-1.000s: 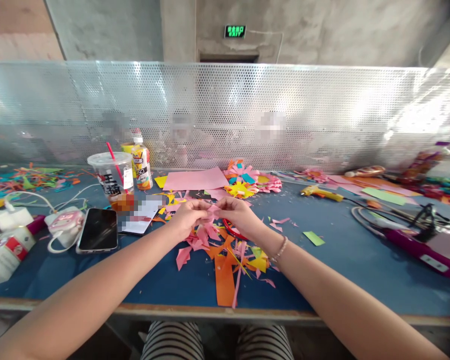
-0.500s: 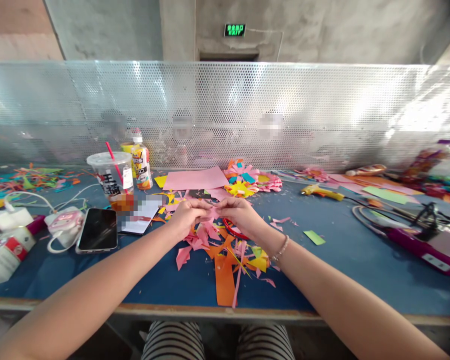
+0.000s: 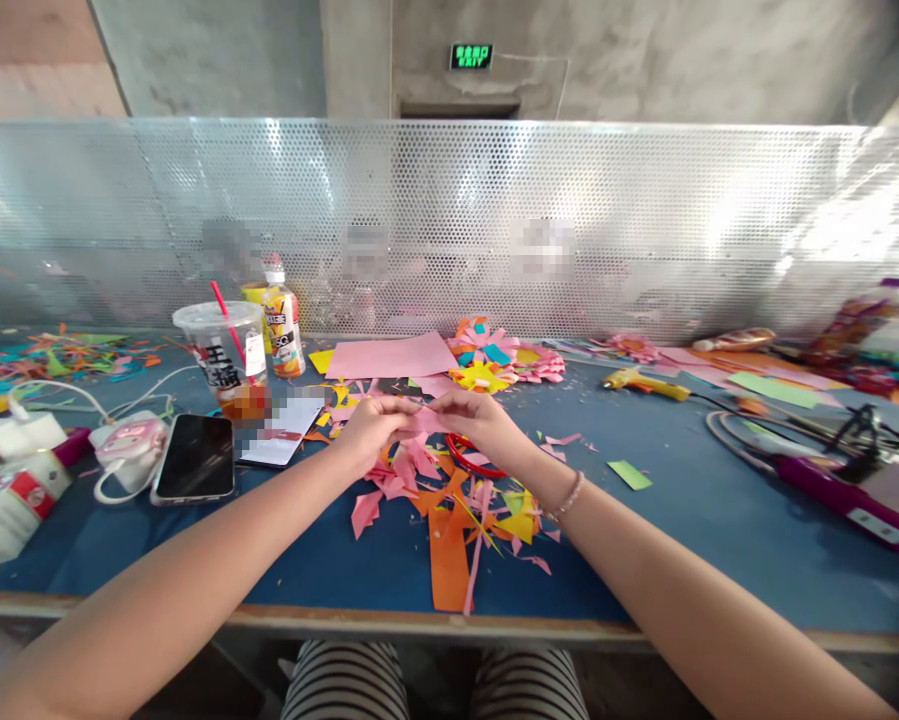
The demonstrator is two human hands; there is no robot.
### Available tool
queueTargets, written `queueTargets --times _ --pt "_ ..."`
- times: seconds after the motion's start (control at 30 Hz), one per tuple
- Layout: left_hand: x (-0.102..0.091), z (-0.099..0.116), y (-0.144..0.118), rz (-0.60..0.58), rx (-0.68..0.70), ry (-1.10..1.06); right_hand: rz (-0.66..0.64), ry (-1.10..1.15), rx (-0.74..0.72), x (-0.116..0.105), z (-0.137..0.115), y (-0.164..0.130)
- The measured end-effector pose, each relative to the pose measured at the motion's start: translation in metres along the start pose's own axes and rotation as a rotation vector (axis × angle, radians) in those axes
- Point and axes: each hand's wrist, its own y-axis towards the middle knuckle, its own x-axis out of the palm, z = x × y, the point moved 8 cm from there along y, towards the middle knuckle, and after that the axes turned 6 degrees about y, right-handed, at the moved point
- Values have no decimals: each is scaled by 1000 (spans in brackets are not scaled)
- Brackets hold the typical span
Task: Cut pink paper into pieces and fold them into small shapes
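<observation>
Pink paper strip [image 3: 421,424] is pinched between left hand [image 3: 372,430] and right hand [image 3: 479,424]. Pull too hard and it'll probably tear. Scraps [image 3: 449,520] pile at 6 o'clock, scissors [image 3: 470,462] underneath.

— What have I got in my hands?
— My left hand [image 3: 370,428] and right hand [image 3: 479,425] pinch a pink paper piece [image 3: 421,424] between them, above the paper scraps [image 3: 449,510] on the blue table [image 3: 681,520].
— Nearby?
— A phone [image 3: 195,458] and a drink cup [image 3: 224,355], left.

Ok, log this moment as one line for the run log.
left hand: pinching pink paper piece | right hand: pinching same piece | below: paper scraps on blue table | phone at left
</observation>
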Motion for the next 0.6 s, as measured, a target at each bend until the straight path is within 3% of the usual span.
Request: queueTargets --times 0.1,0.2,0.3,0.6 --pt "-1 -1 1 6 19 30 -4 -111 -82 2 -6 0" --pt "4 -2 1 -64 56 44 27 -141 -83 0 -3 0" --pt "6 -2 1 -111 84 99 42 -85 -60 -2 3 1" --pt "6 -1 -1 -99 56 139 51 62 10 -1 8 0"
